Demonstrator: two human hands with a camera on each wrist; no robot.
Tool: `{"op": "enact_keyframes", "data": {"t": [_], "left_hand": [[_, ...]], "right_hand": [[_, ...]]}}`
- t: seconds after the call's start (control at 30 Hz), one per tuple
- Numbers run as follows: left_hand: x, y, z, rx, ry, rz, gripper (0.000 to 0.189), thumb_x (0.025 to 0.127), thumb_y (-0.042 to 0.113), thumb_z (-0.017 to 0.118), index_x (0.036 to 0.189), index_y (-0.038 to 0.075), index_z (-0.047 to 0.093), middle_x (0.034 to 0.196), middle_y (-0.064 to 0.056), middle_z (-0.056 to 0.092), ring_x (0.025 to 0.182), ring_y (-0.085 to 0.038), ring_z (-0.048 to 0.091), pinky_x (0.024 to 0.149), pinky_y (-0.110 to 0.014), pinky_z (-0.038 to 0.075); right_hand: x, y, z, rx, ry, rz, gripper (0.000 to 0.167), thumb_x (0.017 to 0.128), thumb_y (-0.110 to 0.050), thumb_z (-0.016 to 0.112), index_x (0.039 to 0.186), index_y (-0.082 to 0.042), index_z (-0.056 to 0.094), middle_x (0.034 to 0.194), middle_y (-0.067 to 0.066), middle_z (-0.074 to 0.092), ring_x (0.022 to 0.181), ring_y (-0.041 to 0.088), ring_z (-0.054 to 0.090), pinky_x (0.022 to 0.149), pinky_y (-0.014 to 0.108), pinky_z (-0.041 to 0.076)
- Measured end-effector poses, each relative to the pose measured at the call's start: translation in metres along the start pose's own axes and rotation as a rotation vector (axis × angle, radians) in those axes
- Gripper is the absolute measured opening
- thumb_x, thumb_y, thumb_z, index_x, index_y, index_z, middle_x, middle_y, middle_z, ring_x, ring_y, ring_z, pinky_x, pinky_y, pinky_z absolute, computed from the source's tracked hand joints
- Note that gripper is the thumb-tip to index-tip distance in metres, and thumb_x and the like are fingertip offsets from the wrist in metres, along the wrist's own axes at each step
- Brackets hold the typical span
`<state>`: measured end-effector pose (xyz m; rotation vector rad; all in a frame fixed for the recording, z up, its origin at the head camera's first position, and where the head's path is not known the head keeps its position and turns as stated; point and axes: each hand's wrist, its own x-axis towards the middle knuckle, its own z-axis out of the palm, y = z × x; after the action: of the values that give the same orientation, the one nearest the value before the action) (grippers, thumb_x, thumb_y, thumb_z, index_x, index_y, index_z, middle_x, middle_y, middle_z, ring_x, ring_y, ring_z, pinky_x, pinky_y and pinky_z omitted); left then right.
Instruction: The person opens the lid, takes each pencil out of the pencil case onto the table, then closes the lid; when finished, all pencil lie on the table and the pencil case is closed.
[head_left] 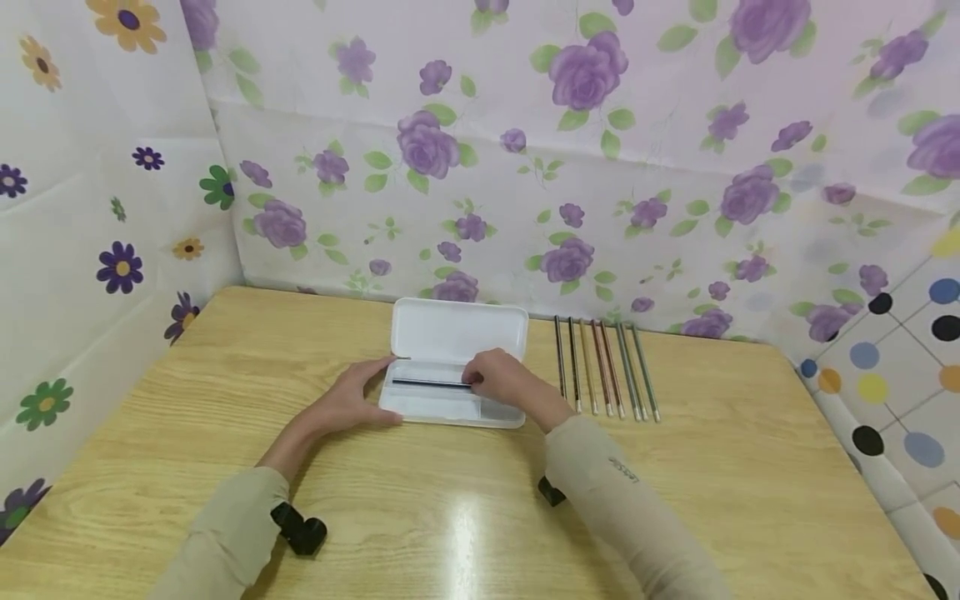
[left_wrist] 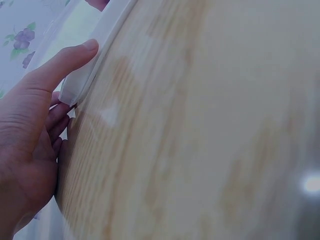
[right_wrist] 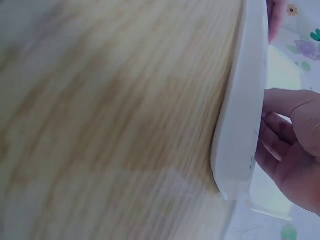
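A white pencil case [head_left: 431,408] lies on the table with its lid [head_left: 459,329] raised toward the wall. Inside, a dark pencil [head_left: 427,383] lies lengthwise. My right hand [head_left: 498,377] reaches into the case and pinches the pencil's right end, the fingertips being partly hidden. My left hand [head_left: 348,400] holds the case's left end, thumb at the front corner and fingers toward the back. In the left wrist view, the left thumb [left_wrist: 82,52] touches the case's front wall. The right wrist view has the right hand [right_wrist: 295,140] behind the case's front wall [right_wrist: 240,110]; the pencil is hidden there.
To the right of the case, several pencils [head_left: 600,367] lie side by side, dark, gold, reddish and green, with white ends toward me. The wooden table [head_left: 420,500] meets a flowered wall covering [head_left: 510,208] at the back. Dark wrist devices [head_left: 300,532] sit at both sleeves.
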<state>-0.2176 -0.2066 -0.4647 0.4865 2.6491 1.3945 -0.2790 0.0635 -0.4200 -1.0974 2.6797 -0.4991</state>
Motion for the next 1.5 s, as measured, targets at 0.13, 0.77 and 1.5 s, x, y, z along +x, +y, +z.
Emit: {"op": "enact_keyframes", "data": {"t": [0.13, 0.77, 1.5], "left_hand": [[-0.001, -0.001, 0.003, 0.005, 0.0, -0.006, 0.098, 0.071, 0.033, 0.086, 0.15, 0.004, 0.034, 0.149, -0.02, 0.035, 0.137, -0.041, 0.024, 0.107, -0.062, 0.019], [-0.001, 0.001, -0.001, 0.02, 0.009, -0.02, 0.099, 0.071, 0.035, 0.085, 0.149, 0.002, 0.034, 0.148, -0.023, 0.034, 0.137, -0.043, 0.024, 0.107, -0.062, 0.02], [0.004, -0.004, 0.001, -0.006, 0.012, 0.066, 0.095, 0.07, 0.03, 0.087, 0.147, 0.003, 0.038, 0.147, -0.019, 0.039, 0.136, -0.038, 0.03, 0.108, -0.057, 0.022]], "right_hand": [[-0.003, 0.002, 0.002, 0.051, -0.004, 0.001, 0.015, 0.088, 0.004, 0.064, 0.1, 0.001, 0.073, 0.09, 0.007, 0.065, 0.081, 0.016, 0.054, 0.076, 0.029, 0.048], [-0.02, 0.009, -0.021, 0.264, 0.177, 0.07, 0.024, 0.093, 0.002, 0.057, 0.116, 0.008, 0.06, 0.097, 0.011, 0.062, 0.089, 0.021, 0.059, 0.077, 0.031, 0.05], [-0.08, 0.08, -0.067, 0.402, 0.349, 0.399, 0.037, 0.095, -0.004, 0.059, 0.129, 0.009, 0.053, 0.111, 0.02, 0.061, 0.105, 0.034, 0.058, 0.088, 0.043, 0.049]]}}
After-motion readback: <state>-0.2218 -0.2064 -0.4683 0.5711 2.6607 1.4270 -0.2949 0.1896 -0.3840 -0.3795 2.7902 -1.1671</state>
